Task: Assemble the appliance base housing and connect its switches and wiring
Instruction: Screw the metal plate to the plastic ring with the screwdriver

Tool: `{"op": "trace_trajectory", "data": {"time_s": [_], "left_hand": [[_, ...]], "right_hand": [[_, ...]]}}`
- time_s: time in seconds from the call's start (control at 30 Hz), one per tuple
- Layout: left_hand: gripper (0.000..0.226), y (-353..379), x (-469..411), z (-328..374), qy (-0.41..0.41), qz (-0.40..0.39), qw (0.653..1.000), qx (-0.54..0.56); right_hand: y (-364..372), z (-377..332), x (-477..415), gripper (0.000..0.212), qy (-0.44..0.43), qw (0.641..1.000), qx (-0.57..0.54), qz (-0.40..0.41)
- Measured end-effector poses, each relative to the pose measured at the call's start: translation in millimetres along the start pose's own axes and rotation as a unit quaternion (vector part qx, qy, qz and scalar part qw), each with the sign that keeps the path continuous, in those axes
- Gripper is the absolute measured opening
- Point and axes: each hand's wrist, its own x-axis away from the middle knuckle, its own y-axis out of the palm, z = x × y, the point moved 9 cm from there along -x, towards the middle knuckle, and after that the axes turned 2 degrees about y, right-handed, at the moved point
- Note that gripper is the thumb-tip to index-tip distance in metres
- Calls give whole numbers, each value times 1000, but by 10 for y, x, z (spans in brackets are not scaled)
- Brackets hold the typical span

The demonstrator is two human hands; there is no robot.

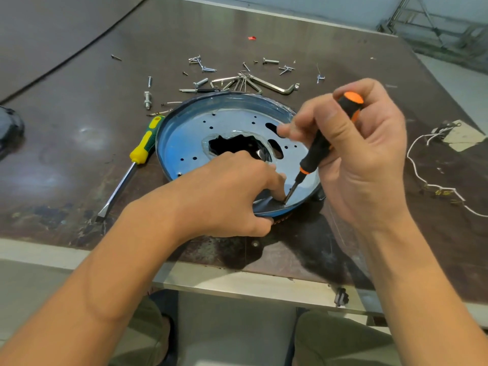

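Curling round a black screwdriver with an orange-capped handle (pixel 317 146), the fingers (pixel 330 122) of the right hand (pixel 356 154) grip it tilted, its tip set down just inside the near rim of the round, shiny blue-tinted metal base housing (pixel 184 143), while the left hand (pixel 227 196) pinches that rim, thumb beneath and fingertips on top just beside the tip. The housing lies flat on the dark brown desk (pixel 66 114) near its front edge, with a jagged opening in its middle. A yellow-and-green flat screwdriver (pixel 142 149) lies by its left side, scattered silver screws (pixel 203 67) and bent steel hex keys (pixel 272 85) lie beyond it, and thin white wires (pixel 422 180) trail at the right.
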Motion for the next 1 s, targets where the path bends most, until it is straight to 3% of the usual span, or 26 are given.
{"op": "trace_trajectory", "data": {"time_s": [0.07,0.17,0.3,0.4,0.53,0.63,0.77,0.87,1.0], "left_hand": [[41,6,-1,8,3,-4,1000,2],[39,-1,-6,8,1,-2,1000,2],[45,-4,-6,5,0,-4,1000,6],[43,0,-1,-3,0,0,1000,4],[42,10,-4,-11,-4,-3,1000,-4],[42,6,-14,-8,-4,-6,1000,-5],[43,7,0,3,2,-5,1000,6],[44,12,1,4,0,-7,1000,-1],[40,5,-3,-4,-2,-3,1000,-10]], "right_hand": [[20,30,-8,15,25,998,-50,-11],[18,87,-5,34,61,995,-73,-37],[103,26,35,12,6,999,-10,-52],[44,16,12,23,-15,1000,22,-5],[91,65,20,20,27,998,-31,-43],[104,82,25,30,53,996,-29,-66],[92,46,2,7,19,999,-11,-36],[-23,67,-47,11,19,999,-27,21],[35,122,-41,31,65,995,-71,-17]]}}
